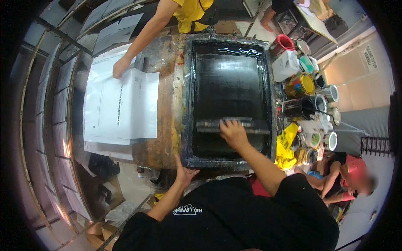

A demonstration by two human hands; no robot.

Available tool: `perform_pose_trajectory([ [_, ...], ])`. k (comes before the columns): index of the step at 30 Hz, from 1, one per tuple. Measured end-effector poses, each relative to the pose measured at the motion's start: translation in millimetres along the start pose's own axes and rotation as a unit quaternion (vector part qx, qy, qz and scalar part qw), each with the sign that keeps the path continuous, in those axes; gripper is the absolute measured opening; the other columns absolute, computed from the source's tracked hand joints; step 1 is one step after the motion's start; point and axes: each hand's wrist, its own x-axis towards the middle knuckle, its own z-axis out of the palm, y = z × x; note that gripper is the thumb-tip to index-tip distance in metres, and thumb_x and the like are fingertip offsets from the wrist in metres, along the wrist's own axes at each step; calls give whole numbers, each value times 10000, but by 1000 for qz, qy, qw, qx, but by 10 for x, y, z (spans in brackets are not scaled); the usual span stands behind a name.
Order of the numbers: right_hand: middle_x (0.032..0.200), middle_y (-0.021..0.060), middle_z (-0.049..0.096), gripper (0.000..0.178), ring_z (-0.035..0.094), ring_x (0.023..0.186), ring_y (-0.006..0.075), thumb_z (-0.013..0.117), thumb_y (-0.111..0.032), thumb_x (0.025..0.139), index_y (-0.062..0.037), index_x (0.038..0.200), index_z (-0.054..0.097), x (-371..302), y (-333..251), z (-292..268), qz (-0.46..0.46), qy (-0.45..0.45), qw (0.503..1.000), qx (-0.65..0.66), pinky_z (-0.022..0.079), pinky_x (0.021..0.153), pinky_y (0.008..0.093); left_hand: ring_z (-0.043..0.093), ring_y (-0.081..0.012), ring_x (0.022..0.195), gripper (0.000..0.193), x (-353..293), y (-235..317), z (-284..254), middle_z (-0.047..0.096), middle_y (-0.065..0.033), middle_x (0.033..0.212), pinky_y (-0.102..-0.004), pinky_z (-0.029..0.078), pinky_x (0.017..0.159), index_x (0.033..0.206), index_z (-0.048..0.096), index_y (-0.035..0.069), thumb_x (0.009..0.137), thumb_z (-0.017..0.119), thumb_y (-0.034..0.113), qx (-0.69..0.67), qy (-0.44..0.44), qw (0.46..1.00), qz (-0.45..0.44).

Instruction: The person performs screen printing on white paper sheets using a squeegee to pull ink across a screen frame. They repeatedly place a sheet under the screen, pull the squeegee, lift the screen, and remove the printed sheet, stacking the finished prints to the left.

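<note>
A screen-printing frame (188, 104) with a dark, ink-coated mesh lies on the worktable in front of me. My right hand (234, 134) is closed over a squeegee (206, 125), which spans the mesh crosswise in its nearer half and looks slightly blurred. Wet black ink (240, 52) glistens along the far end of the mesh. At the frame's near left corner, my left hand (184, 172) has its fingers spread and nothing in them. Left of the frame, a co-worker's hand (121, 67) grips the far edge of a white printed sheet (142, 104) above other white sheets.
Ink cans and tubs, including a yellow-lidded can (307, 83) and a red tub (282, 44), crowd the right side beside a yellow plastic bag (286, 146). Drying racks (63, 125) holding sheets stand at left. Another person (335, 173) sits at the lower right.
</note>
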Motion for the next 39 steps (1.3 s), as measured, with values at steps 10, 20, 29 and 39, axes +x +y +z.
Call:
perform_pose_trajectory([
  [10, 938, 134, 703, 428, 702, 902, 337, 577, -542, 944, -127, 1004, 661, 3050, 1803, -226, -13, -36, 999, 5, 562, 743, 499, 498, -366, 1347, 1164, -206, -59, 175, 427, -177, 1546, -512, 444, 1040, 1595, 184, 72, 826, 286, 940, -6, 76, 996, 40],
  [20, 948, 110, 666, 338, 675, 918, 335, 658, -461, 910, -143, 1015, 615, 2281, 1298, -153, -36, 68, 997, -32, 567, 706, 469, 540, -330, 1304, 1100, -517, -44, 116, 492, -210, 1461, -486, 514, 990, 1565, 231, 34, 879, 248, 894, 39, 19, 993, 113],
  [29, 877, 131, 619, 388, 653, 906, 336, 684, -411, 905, -68, 1033, 556, -178, -585, -1608, 20, -49, 999, 9, 571, 698, 465, 529, -390, 1309, 1144, -795, 222, 26, 464, -284, 1432, -510, 422, 1127, 1547, 150, -61, 894, 241, 874, 46, -191, 966, 170],
  [39, 816, 117, 658, 327, 651, 846, 313, 609, -386, 901, -64, 910, 668, 716, -744, -3120, -46, 315, 939, -129, 395, 840, 478, 88, -465, 1536, 932, -570, 696, 878, 166, -346, 1616, -677, 41, 1198, 1611, 252, 120, 955, 287, 782, 598, -31, 569, 564],
])
